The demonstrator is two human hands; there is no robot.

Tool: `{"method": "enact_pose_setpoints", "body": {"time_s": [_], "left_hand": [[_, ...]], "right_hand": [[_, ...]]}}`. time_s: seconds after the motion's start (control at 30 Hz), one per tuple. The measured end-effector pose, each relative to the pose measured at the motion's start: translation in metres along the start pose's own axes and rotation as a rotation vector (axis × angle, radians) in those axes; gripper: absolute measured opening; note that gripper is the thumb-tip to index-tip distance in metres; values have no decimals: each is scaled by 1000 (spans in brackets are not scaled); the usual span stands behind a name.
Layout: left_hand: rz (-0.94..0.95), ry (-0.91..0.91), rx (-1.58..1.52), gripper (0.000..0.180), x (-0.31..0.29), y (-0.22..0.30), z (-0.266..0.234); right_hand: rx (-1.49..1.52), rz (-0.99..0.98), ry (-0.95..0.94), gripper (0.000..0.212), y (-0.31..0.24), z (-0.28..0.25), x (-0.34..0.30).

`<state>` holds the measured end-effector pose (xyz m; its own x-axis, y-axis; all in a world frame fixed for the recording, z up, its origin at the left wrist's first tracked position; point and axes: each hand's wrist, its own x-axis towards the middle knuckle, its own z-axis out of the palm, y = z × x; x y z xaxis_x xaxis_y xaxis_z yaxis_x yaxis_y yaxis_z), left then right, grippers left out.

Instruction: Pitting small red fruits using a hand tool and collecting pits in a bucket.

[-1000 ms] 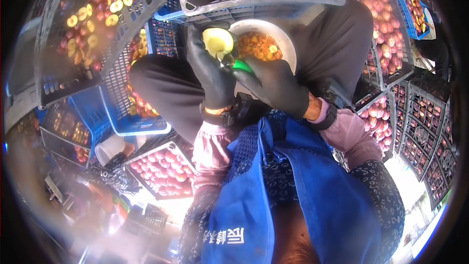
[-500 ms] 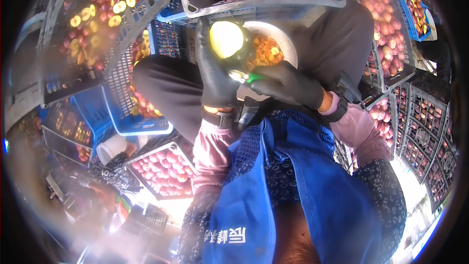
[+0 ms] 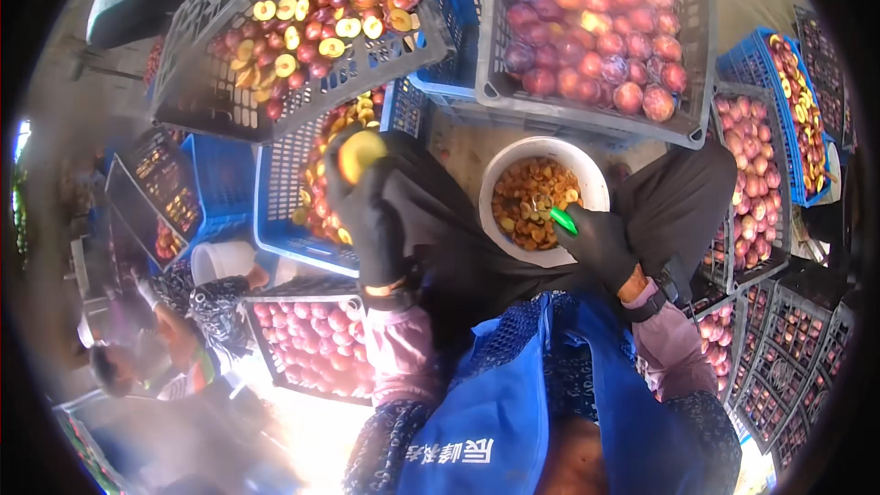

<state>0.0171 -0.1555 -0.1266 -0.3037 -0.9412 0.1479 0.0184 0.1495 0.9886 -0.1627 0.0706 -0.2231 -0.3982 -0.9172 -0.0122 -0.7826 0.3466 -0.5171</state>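
My left hand (image 3: 369, 211), in a black glove, is raised over the left side of my lap and holds a cut plum half (image 3: 362, 157), its yellow flesh showing. Black-gloved too, my right hand (image 3: 598, 240) grips a small tool with a green handle (image 3: 564, 220). Its metal end looks like a loop and sits over the white bucket (image 3: 490, 174) between my legs. Inside that bucket lie brown-orange plum pits and scraps (image 3: 532, 188). Past my left hand is a blue crate (image 3: 275, 236) of plum halves, with a tilted grey crate (image 3: 321, 92) of cut plums above it.
A grey crate (image 3: 596, 119) of whole plums stands ahead of me. More crates of plums (image 3: 747, 160) are on my right, with stacked black crates (image 3: 779, 367) nearer. Another plum crate (image 3: 312, 339) is at my left. Someone else (image 3: 174, 339) sits low on the left.
My hands, close together over the bucket before, are now apart. The left has moved left with the plum half; the right has lowered the tool over the bucket. The view has shifted.
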Motion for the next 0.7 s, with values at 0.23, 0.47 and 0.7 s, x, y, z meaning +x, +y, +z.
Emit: {"method": "enact_pose_setpoints", "body": {"time_s": [0.23,0.47,0.7], "left_hand": [[200,200,628,57,68,-39,-49],[433,-250,733,65,203,-122,7],[589,-322,1133,63,261,-167,41]], "right_hand": [[17,-20,-54,24,-2,4,5],[73,35,-77,26,-3,6,7],[120,66,-140,25,-2,8,10]]}}
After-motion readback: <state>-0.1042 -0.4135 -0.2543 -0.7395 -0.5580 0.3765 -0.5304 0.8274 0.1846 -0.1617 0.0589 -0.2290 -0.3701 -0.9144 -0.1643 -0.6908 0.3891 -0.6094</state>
